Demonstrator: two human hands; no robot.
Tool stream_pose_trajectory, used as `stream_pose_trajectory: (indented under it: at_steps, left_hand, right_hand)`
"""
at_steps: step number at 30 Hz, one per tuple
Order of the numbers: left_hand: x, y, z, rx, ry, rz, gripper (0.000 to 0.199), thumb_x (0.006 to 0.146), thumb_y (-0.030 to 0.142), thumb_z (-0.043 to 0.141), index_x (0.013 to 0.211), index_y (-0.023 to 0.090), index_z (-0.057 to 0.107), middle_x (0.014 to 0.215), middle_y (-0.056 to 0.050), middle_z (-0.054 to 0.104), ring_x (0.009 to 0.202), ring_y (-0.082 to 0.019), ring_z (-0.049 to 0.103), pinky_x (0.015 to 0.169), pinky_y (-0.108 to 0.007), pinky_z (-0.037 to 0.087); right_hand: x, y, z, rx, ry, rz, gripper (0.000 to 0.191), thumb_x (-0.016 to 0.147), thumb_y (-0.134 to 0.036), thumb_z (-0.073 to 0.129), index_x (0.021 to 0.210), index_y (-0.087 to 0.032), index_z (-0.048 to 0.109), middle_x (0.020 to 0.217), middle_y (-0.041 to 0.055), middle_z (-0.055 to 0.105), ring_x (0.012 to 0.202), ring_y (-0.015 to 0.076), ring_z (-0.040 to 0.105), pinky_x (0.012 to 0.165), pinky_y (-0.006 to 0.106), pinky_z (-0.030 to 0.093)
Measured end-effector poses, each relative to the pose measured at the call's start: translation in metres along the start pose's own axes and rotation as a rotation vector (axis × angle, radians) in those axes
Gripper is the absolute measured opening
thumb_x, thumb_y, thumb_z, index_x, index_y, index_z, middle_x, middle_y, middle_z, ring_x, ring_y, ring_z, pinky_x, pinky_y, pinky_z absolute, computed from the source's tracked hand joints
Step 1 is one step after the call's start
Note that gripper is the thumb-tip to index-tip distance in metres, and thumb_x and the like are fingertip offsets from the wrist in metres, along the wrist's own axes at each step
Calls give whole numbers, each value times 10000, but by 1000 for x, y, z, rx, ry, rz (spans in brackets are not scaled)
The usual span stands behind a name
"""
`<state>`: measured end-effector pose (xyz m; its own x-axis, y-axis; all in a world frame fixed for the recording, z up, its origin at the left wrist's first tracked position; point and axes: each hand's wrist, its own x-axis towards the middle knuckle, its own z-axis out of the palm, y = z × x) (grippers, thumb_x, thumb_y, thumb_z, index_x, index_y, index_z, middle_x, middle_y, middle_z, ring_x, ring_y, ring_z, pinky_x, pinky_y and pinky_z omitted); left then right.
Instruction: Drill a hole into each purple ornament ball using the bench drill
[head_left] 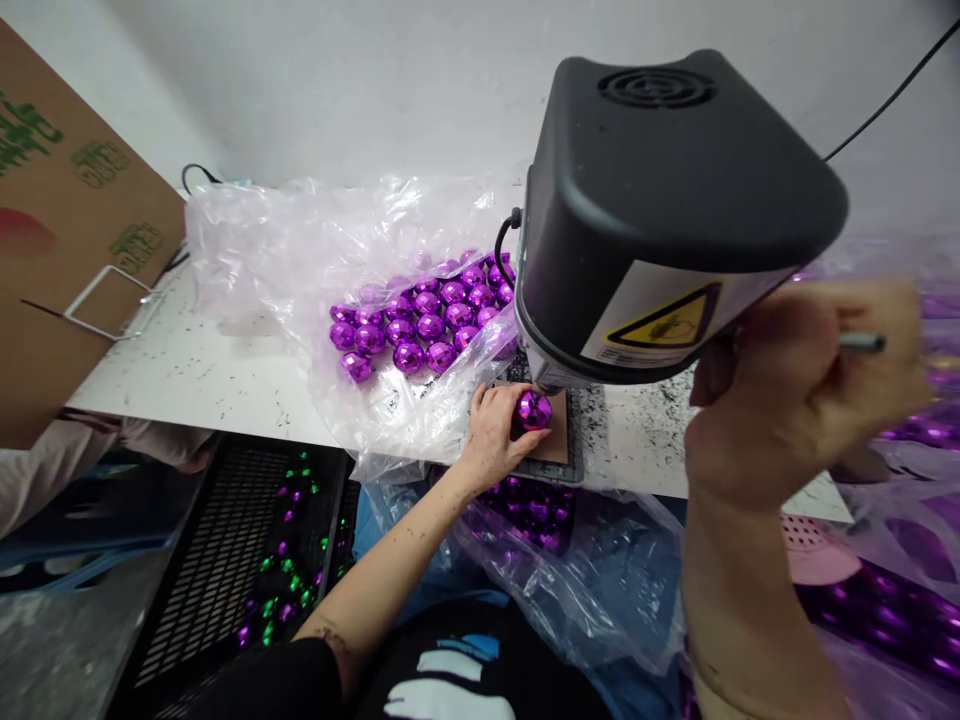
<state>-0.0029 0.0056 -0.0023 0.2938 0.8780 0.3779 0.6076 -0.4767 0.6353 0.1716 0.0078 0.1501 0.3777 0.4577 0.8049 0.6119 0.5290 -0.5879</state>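
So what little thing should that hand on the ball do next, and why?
Maybe slide the left hand a bit lower on the purple ball, keeping it steady. The fingertips look close to the black machine, whose label has a yellow warning triangle.

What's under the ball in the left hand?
A brown board on a dark base shows below the ball. The spot directly beneath is hidden by ball and left hand.

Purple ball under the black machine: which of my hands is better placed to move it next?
Probably your left hand: it holds the purple ball, while your right hand grips a grey handle beside the machine.
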Motion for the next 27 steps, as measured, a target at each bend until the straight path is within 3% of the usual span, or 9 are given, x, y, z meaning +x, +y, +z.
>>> stream_pose_trajectory:
  at_steps: [3,5,8,16,21,27]
  left_hand:
    - [0,1,-1,-14,5,10,464,865,362,739,1254,209,537,1157,-84,666,1113,-259,587,1147,-508,322]
    - [0,2,-1,-13,8,11,451,870,373,732,1244,206,543,1147,-88,664,1111,-263,584,1131,-503,343]
    - [0,3,-2,-3,16,7,445,869,370,730,1238,205,545,1153,-92,660,1119,-269,577,1112,-495,366]
    - [1,4,-3,-14,8,-3,473,863,376,731,1256,204,531,1252,-105,644,1200,-283,562,1121,-495,370]
    - [-1,4,-3,-5,12,-20,476,878,403,714,1269,206,527,1241,-112,648,1189,-287,571,1127,-508,363]
    - [-3,6,-4,3,-2,-22,469,912,415,671,1289,190,507,1262,-126,631,1211,-285,558,1130,-504,363]
  right_hand:
    - [-26,3,-11,8,40,-90,191,918,-329,586,877,-148,628,724,-25,564,547,36,519,622,250,471]
    - [-39,7,-16,13,10,-204,104,882,-244,597,914,-147,619,677,-49,560,552,35,512,794,340,560]
    - [-47,10,-18,5,-60,-284,50,857,-162,569,873,-124,597,604,-62,527,576,24,487,978,414,543]
    - [-51,8,-15,11,-58,-206,108,893,-216,514,869,-176,611,602,-51,534,551,60,497,963,445,540]
    - [-61,17,-13,40,-35,-234,129,892,-266,509,897,-190,612,613,-37,548,542,84,491,930,490,544]
    - [-67,19,-6,33,20,-217,141,881,-251,476,843,-184,594,601,-36,534,523,89,486,877,447,562]
